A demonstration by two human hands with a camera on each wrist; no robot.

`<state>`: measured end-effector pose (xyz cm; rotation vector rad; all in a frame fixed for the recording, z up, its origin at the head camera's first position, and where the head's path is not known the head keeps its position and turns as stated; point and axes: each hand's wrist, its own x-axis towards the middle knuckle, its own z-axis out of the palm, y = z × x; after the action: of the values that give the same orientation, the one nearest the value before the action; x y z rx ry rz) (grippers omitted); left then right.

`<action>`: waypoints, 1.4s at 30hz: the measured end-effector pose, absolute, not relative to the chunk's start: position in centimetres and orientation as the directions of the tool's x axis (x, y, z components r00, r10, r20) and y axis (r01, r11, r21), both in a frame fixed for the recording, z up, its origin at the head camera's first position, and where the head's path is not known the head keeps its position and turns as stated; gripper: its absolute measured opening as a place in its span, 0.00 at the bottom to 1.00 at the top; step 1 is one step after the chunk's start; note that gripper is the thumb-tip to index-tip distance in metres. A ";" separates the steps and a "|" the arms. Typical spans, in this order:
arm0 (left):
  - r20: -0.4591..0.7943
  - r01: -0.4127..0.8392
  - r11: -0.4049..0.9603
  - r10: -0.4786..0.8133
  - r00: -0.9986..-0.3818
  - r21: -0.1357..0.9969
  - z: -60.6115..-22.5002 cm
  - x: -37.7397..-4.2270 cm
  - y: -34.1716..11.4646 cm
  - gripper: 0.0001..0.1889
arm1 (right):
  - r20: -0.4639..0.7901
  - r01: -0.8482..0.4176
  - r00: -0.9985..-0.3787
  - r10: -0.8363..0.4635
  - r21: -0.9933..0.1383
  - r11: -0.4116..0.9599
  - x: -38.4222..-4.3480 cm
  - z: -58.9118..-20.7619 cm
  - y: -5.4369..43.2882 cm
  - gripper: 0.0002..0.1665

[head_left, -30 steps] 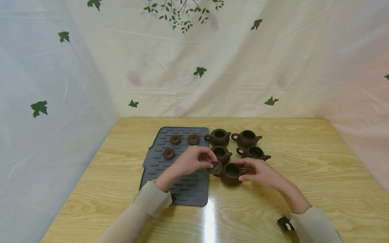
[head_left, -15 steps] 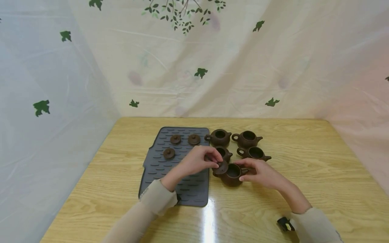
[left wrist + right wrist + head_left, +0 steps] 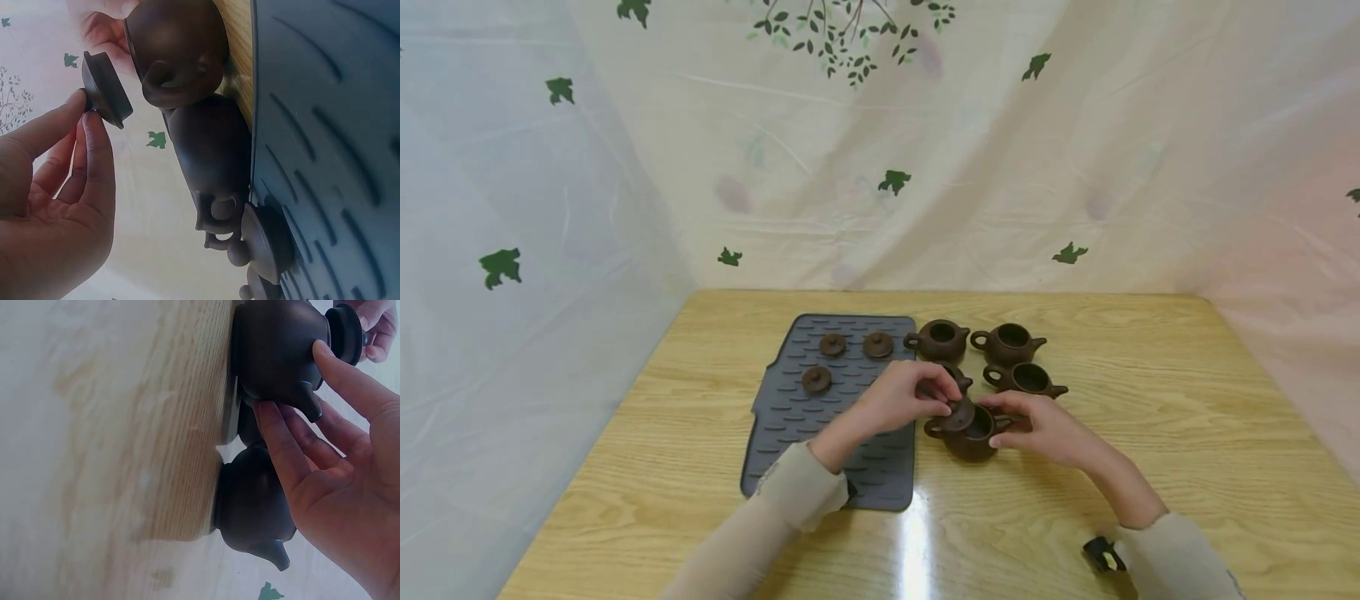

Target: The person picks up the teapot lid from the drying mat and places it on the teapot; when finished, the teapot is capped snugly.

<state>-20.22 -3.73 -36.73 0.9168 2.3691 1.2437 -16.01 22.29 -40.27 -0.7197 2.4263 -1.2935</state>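
Nearest teapot (image 3: 972, 443) between the hands (image 3: 904, 398) (image 3: 1043, 427)

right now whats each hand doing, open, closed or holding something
Left hand: holding, pinching a brown teapot lid.
Right hand: holding the nearest brown teapot, thumb and fingers around its spout end.

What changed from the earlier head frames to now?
The left hand, still pinching a lid, moved right, bringing it partly over the front pot. Nothing was let go. The right hand at that pot, the other pots and the three lids on the mat stayed put.
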 end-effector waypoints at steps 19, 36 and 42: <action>0.012 0.386 0.403 0.679 -0.734 0.830 -37.0 -20.3 -2.7 0.07 | -0.034 -0.276 -0.840 -0.542 -0.833 0.480 -16.0 -40.4 22.2 0.33; 0.007 0.391 0.404 0.688 -0.725 0.827 -37.5 -20.2 -2.1 0.07 | -0.024 -0.292 -0.841 -0.541 -0.822 0.490 -16.0 -40.9 22.1 0.32; 0.017 0.419 0.417 0.693 -0.721 0.807 -37.7 -20.1 -2.0 0.07 | -0.024 -0.291 -0.845 -0.535 -0.817 0.497 -16.0 -41.0 22.1 0.32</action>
<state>-20.06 -1.98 -37.67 0.9602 2.3573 1.2053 -15.95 22.06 -41.00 -0.6996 2.4692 -1.2703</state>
